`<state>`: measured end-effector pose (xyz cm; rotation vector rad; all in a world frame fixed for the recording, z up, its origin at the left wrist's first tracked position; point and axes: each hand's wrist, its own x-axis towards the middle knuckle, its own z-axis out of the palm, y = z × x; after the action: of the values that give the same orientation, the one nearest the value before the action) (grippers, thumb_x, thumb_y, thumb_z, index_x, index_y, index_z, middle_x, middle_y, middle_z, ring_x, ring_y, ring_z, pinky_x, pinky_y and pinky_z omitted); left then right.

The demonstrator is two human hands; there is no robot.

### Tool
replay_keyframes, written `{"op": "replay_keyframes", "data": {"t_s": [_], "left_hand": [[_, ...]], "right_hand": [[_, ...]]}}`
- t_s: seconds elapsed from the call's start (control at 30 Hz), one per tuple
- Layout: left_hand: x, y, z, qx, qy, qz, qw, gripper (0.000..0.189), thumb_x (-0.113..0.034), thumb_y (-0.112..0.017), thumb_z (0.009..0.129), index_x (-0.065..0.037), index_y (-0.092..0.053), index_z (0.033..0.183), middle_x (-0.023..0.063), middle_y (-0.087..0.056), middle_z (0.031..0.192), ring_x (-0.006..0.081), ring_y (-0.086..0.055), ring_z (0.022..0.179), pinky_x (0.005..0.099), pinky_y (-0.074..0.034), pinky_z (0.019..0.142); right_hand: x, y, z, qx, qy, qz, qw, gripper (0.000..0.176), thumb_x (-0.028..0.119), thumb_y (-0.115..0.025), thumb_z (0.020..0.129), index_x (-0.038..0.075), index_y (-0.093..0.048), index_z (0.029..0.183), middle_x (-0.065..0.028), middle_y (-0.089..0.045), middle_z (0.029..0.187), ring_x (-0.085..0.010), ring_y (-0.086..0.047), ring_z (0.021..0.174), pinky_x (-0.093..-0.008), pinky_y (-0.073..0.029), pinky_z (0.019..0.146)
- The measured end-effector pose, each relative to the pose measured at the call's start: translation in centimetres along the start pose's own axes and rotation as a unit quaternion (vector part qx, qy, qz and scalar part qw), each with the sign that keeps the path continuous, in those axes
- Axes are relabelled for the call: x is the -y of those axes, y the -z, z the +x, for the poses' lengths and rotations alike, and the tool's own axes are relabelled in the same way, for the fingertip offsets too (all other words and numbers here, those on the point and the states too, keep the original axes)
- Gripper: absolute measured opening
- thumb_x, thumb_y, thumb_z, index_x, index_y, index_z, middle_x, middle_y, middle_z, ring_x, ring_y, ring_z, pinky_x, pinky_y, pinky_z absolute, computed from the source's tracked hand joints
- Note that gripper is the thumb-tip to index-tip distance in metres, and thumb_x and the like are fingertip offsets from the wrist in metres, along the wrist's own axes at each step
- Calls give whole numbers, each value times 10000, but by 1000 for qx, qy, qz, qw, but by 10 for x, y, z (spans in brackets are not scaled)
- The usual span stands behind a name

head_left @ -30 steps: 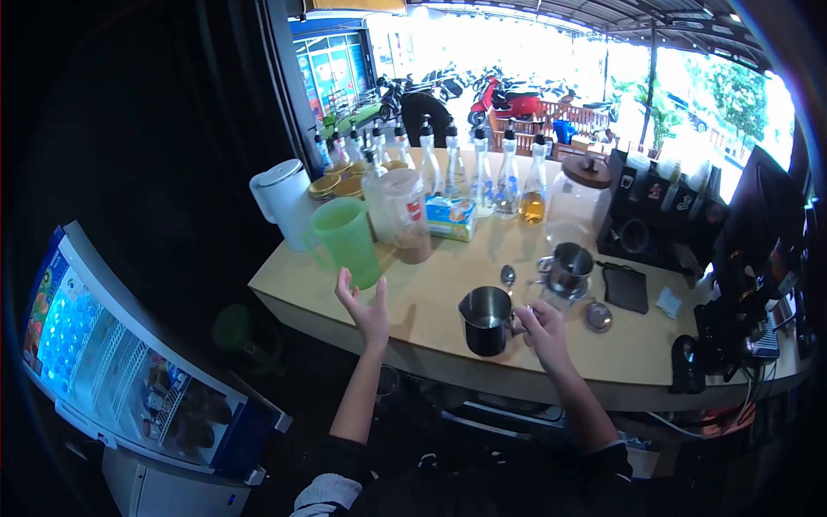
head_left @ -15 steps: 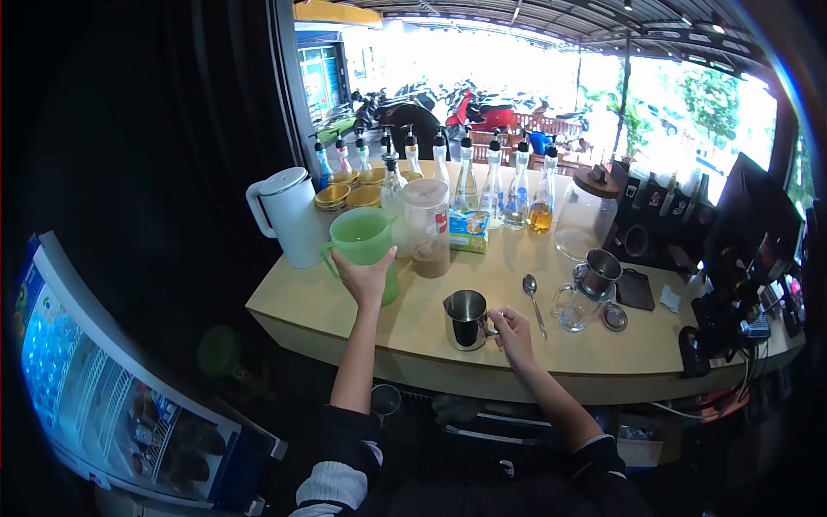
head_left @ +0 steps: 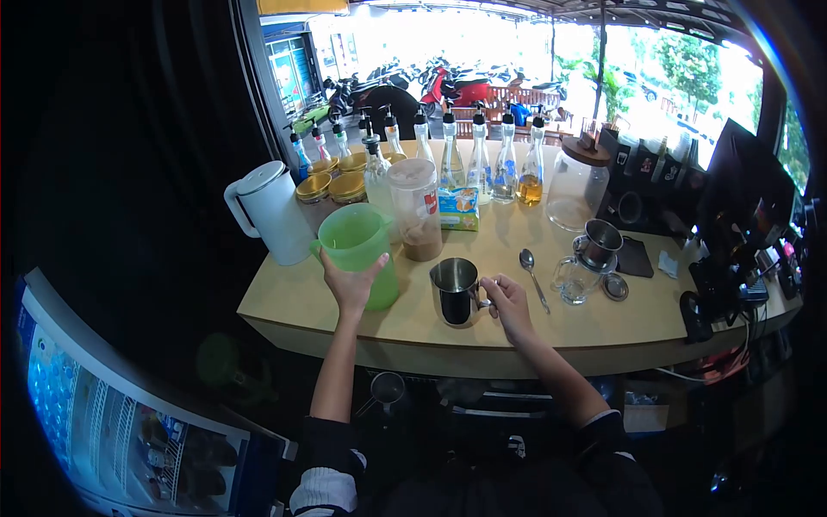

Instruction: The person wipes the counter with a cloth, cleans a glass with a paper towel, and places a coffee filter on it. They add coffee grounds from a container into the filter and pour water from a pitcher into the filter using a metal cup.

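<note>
My left hand grips the side of a green plastic jug that stands upright on the wooden counter. My right hand holds the handle of a small steel pitcher, which rests on the counter just right of the green jug. A spoon lies right of the pitcher. Behind the two stands a clear jar with brown powder.
A white kettle stands at the left. Several pump bottles line the back edge, with gold-lidded tins and a large glass jar. A steel filter on a glass cup sits right. A fridge is lower left.
My left hand reached forward from open air and closed on the green jug. My right hand stayed on the steel pitcher's handle. The view shifted a little.
</note>
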<state>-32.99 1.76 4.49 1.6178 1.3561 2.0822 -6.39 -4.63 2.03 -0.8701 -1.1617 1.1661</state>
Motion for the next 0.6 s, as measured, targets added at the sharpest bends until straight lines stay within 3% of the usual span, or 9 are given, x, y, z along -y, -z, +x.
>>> {"op": "replay_keyframes", "data": {"t_s": [0.17, 0.57, 0.6], "left_hand": [[-14, 9, -10, 52, -4, -63, 997, 744, -149, -867, 573, -10, -422, 1153, 130, -592, 1056, 229, -601, 955, 358, -494, 841], [-54, 13, -22, 149, -51, -29, 987, 783, -166, -878, 553, -17, -413, 1165, 141, -594, 1070, 247, -607, 979, 369, -506, 836], [-55, 13, -23, 151, -52, -30, 987, 783, -166, -878, 553, -17, -413, 1165, 141, -594, 1070, 247, -607, 979, 369, -506, 836]], "right_hand": [[11, -7, 1, 0, 5, 2, 1000, 217, 243, -580, 924, 79, -572, 782, 83, -450, 593, 18, -297, 463, -181, -198, 410], [20, -10, -1, -1, 9, 21, 1000, 240, 247, -612, 905, 87, -551, 736, 90, -412, 565, 14, -288, 443, -185, -203, 398], [21, -8, -2, 7, -3, 16, 1000, 221, 231, -601, 911, 83, -560, 753, 84, -434, 586, 15, -327, 469, -172, -243, 414]]}}
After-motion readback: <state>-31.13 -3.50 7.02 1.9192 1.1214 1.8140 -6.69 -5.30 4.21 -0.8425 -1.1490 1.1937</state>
